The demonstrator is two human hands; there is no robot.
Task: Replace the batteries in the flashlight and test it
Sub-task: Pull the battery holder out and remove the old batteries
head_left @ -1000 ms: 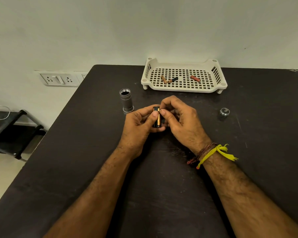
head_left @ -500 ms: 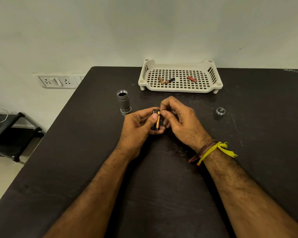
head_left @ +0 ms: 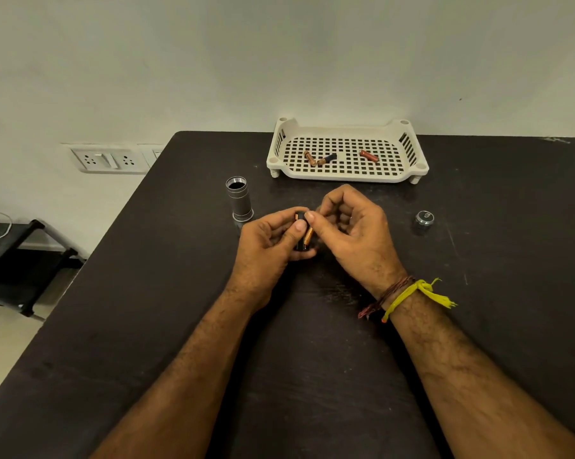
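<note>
Sitting on the table: tray at the far edge, holding three batteries, two touching at left, one apart at right. Standing upright before the tray's left corner: flashlight body. Lying well right: cap. Meeting between them, nearer: left hand and right hand, holding a holder, probably with one battery in it. Left of the table, on the wall: sockets.
</note>
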